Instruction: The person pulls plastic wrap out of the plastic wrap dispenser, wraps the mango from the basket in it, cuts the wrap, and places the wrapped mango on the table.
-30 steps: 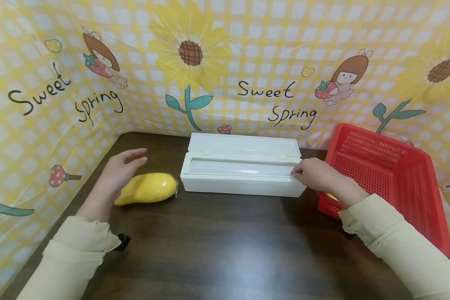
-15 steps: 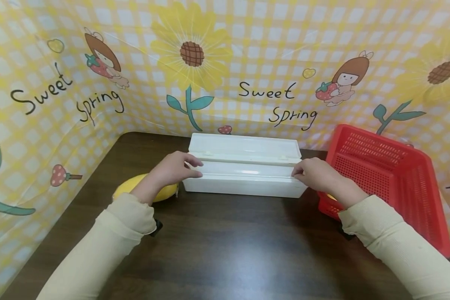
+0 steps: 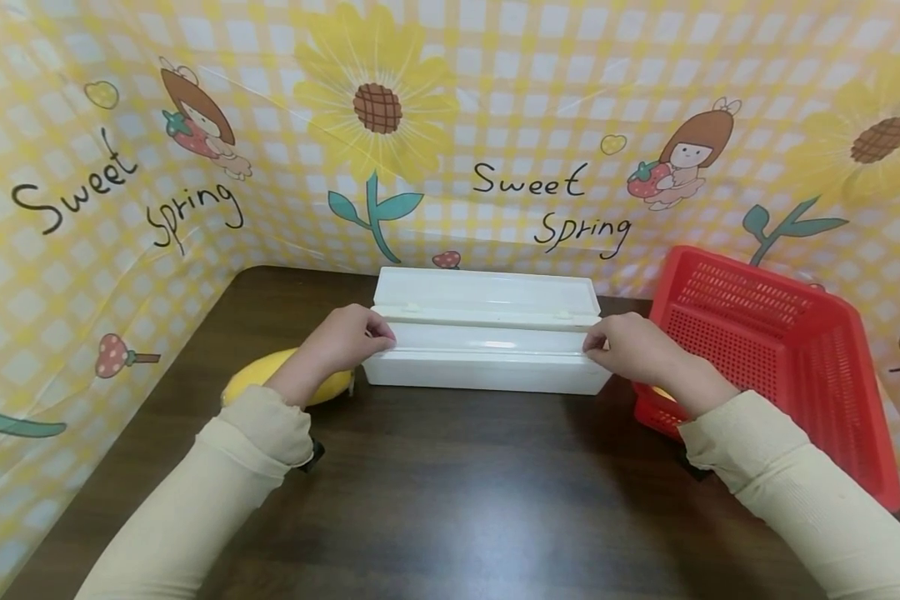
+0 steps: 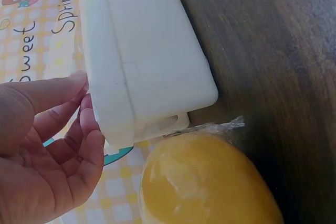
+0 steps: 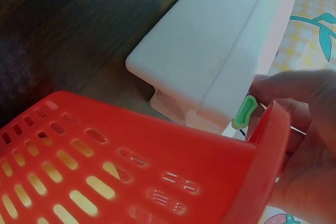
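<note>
My left hand and right hand each pinch narrow at opposite ends of what looks like clear film, atop the open white dispenser. Uneven pull could skew or tear it; right knuckles could snag the red basket.

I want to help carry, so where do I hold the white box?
Probably hold the white box by its two short ends, coming from left and right together: it is long and narrow and lies crosswise, so that should keep it level. Leave the lid alone; it is open and might swing. Mind the yellow bundle by the left end.
</note>
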`<state>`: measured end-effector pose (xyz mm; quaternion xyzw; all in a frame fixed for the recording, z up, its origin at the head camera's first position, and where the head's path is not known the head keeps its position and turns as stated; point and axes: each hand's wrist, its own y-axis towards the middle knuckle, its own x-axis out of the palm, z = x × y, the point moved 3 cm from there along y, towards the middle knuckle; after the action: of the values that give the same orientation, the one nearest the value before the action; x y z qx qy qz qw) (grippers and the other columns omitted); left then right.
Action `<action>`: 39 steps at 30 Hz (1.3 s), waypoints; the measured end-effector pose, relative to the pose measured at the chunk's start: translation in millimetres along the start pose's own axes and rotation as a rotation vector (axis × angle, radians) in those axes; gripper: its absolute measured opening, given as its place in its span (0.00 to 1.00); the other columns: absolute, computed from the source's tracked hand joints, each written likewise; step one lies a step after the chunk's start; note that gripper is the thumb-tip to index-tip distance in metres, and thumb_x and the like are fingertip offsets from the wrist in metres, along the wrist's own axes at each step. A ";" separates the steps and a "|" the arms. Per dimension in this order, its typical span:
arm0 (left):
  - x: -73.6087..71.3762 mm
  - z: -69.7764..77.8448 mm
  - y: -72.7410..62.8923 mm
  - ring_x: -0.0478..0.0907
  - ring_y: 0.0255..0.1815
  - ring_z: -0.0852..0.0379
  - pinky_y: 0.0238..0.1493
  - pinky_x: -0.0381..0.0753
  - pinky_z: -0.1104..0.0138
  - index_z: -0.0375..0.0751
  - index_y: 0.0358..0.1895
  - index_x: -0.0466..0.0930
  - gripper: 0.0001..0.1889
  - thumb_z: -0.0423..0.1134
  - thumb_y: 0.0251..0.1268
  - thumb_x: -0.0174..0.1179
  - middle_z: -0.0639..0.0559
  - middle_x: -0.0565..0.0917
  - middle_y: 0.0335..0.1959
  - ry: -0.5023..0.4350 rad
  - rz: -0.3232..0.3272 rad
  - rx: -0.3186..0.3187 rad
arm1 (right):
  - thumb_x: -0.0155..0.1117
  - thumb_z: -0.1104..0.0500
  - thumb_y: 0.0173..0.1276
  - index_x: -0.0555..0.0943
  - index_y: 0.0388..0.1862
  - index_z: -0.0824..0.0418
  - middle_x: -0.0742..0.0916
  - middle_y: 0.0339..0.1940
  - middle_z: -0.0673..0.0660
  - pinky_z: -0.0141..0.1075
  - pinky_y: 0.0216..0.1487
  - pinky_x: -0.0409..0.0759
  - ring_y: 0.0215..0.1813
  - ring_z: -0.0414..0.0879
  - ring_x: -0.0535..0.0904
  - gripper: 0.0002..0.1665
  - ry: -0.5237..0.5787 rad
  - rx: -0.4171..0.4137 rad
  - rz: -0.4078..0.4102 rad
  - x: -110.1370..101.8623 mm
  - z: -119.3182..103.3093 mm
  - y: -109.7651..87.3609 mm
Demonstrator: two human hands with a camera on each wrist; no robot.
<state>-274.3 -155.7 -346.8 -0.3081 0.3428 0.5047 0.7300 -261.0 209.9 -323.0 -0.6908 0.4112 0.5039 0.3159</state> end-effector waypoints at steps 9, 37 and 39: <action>0.0 -1.5 1.9 0.75 0.38 0.51 0.43 0.74 0.58 0.35 0.40 0.85 0.08 0.37 0.69 0.60 0.47 0.83 0.36 0.018 -0.004 0.000 | 0.64 0.64 0.67 0.82 0.34 0.63 0.82 0.27 0.52 0.40 0.32 0.73 0.30 0.47 0.73 0.02 -0.020 0.041 -0.022 3.2 1.6 0.4; -1.1 -4.0 -1.4 0.75 0.40 0.49 0.45 0.74 0.57 0.34 0.44 0.82 0.10 0.38 0.71 0.56 0.45 0.82 0.40 -0.021 -0.004 -0.012 | 0.66 0.64 0.65 0.88 0.35 0.62 0.86 0.31 0.54 0.40 0.32 0.75 0.30 0.46 0.75 0.05 -0.028 0.009 0.045 2.0 -2.1 0.5; -2.7 -3.6 -2.9 0.74 0.40 0.49 0.44 0.74 0.58 0.34 0.45 0.82 0.11 0.38 0.72 0.55 0.44 0.81 0.40 -0.037 0.000 -0.009 | 0.66 0.65 0.65 0.88 0.34 0.62 0.86 0.30 0.54 0.41 0.33 0.76 0.31 0.46 0.76 0.04 -0.034 0.000 0.069 1.4 -2.3 0.4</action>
<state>-273.0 -160.9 -346.3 -0.3019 0.3269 0.5120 0.7347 -260.1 207.5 -323.7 -0.6675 0.4292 0.5262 0.3053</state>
